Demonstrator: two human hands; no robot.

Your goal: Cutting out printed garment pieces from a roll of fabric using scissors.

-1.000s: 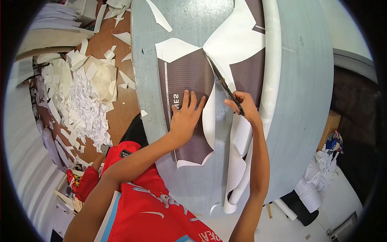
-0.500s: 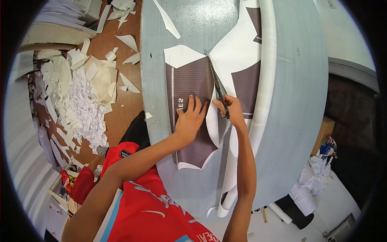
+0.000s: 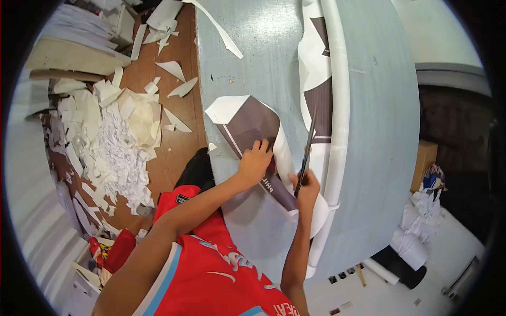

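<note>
My right hand (image 3: 308,190) is closed round the handles of black scissors (image 3: 308,150), whose blades point away from me and look closed. With my left hand (image 3: 255,166) I grip a cut piece of dark pinstriped sheet (image 3: 252,122) with white edges. That piece is buckled and curled, partly lifted off the table, and my left fingertips are partly hidden against it. Right of it lies the remaining printed sheet (image 3: 318,100), white with dark striped patches, apart from the cut piece. Along its right side runs a long white roll (image 3: 339,100).
The grey-blue table (image 3: 377,158) has a narrow white offcut (image 3: 219,26) near its far left edge. On the brown floor to the left lie scattered scraps (image 3: 178,121) and a heap of crumpled white paper (image 3: 118,152). A cardboard box (image 3: 426,158) and white bundles (image 3: 416,226) stand at the right.
The cut piece has come away from the larger sheet, turned and buckled toward me in my left hand. My right hand has drawn the scissors back toward me and to the right.
</note>
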